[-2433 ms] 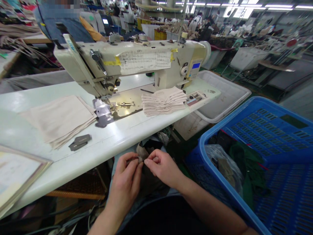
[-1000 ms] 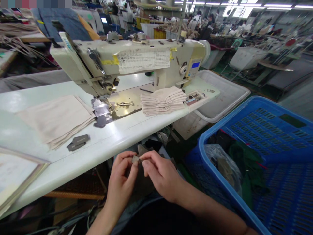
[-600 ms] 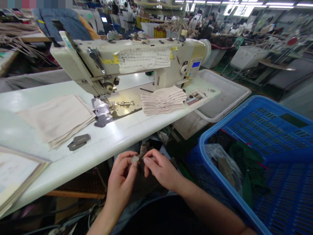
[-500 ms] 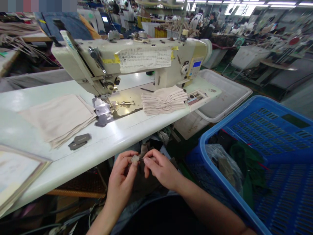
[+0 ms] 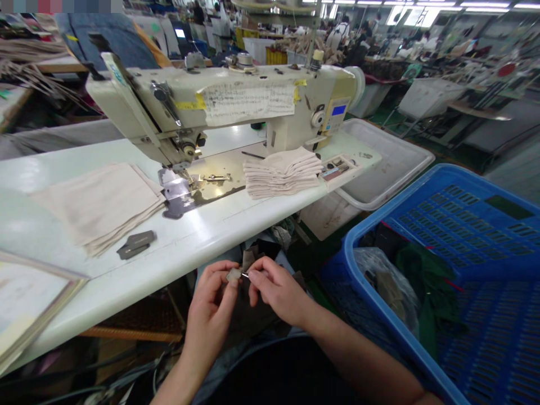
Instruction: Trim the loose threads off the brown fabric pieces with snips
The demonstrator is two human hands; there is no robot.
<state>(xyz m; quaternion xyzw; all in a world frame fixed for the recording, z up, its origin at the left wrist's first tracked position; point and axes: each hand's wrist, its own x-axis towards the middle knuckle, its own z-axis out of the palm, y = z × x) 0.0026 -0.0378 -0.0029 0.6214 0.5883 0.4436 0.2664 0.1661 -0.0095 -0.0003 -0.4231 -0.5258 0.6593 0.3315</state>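
Over my lap, in front of the table edge, my left hand [image 5: 213, 301] pinches a small pale piece [image 5: 233, 274] that looks like cloth. My right hand [image 5: 278, 292] is closed on a thin metal tool [image 5: 245, 275], its tip against or very near the pale piece; most of it is hidden by the fingers. Grey-brown fabric [image 5: 248, 257] shows just behind the fingers. On the table, two dark grey shaped pieces [image 5: 135, 245] lie overlapping beside a flat stack of beige cloth panels [image 5: 112, 202]. A folded beige pile [image 5: 282, 173] sits right of the needle area.
A sewing machine [image 5: 240, 90] stands on the white table [image 5: 211, 225]. To my right is a blue plastic basket [image 5: 352, 247] holding green cloth and a plastic bag. Behind it stands a whitish bin [image 5: 392, 169]. Papers [image 5: 34, 298] lie at the table's left edge.
Both hands stay almost in place. The metal tool between them shows a little more brightly now. The things on the table have not moved.
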